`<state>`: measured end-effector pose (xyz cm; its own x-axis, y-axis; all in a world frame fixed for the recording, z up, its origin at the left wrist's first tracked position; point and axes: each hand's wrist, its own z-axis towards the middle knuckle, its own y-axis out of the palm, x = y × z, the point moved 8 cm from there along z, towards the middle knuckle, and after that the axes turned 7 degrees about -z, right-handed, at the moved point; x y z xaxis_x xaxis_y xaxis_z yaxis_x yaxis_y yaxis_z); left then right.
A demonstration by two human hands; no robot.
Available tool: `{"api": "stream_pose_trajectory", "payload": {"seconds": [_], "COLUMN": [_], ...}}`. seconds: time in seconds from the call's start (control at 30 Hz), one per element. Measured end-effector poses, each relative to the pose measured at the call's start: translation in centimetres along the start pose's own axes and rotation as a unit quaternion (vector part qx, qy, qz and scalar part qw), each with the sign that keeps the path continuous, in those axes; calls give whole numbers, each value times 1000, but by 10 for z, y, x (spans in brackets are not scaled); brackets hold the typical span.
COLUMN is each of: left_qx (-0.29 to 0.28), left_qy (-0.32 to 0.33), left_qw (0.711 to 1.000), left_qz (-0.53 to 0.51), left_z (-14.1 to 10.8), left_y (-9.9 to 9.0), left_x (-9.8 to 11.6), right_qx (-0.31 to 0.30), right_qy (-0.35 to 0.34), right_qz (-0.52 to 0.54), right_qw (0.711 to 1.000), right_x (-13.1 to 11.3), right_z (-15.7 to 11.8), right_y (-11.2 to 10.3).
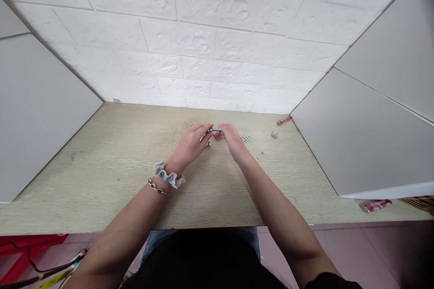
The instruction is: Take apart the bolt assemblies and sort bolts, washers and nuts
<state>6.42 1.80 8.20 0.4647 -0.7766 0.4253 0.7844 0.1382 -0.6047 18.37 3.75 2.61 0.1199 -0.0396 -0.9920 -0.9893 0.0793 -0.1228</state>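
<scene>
Low at the far left, beyond the front edge of a pale wood-grain desk (pixel 77 180), a red plastic object (pixel 27 253) sits on the floor; it may be a crate, but nothing inside it can be made out. A grey side panel (pixel 44 117) and a white brick-textured wall (pixel 176 40) enclose the desk.

A person leans over the middle of the desk. Their left hand (pixel 191 144) wears a blue-and-white scrunchie (pixel 167 175) and a chain bracelet (pixel 158 187) at the wrist. Its fingertips close on one end of a short steel bolt (pixel 214 130), and the right hand (pixel 232 140) pinches the other end, so the bolt is held level in the air between them. The hands partly hide it. Just below the bolt lies a small silver fitting (pixel 208 143).

Further right on the desk are a patterned silver strip (pixel 246 138), a loose screw (pixel 274 134) and a red tube (pixel 284 120). Past another grey panel (pixel 366 131), a second red tube (pixel 376 206) lies on the desk's front right corner, beside the edge of a woven basket (pixel 420 203), whose contents cannot be seen.
</scene>
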Motion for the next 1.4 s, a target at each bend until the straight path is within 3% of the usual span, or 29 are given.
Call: {"api": "stream_pose_trajectory", "payload": {"seconds": [0.23,0.7,1.4], "left_qx": [-20,-8,-3], "left_qy": [44,-6,-33], "left_qw": [999,1000,999], "left_qz": [-10,0,0], "left_z": [-1,0,0], "left_y": [5,2,1], "left_x": [11,-2,-12], "right_qx": [-35,-23,-26], "right_qy": [30,-23,-35], "right_qz": [-114,-57,19], "right_qw": [992,998,999], "right_x": [7,-1,-13], "right_z": [-2,1,-5], "right_y": [1,3,3]}}
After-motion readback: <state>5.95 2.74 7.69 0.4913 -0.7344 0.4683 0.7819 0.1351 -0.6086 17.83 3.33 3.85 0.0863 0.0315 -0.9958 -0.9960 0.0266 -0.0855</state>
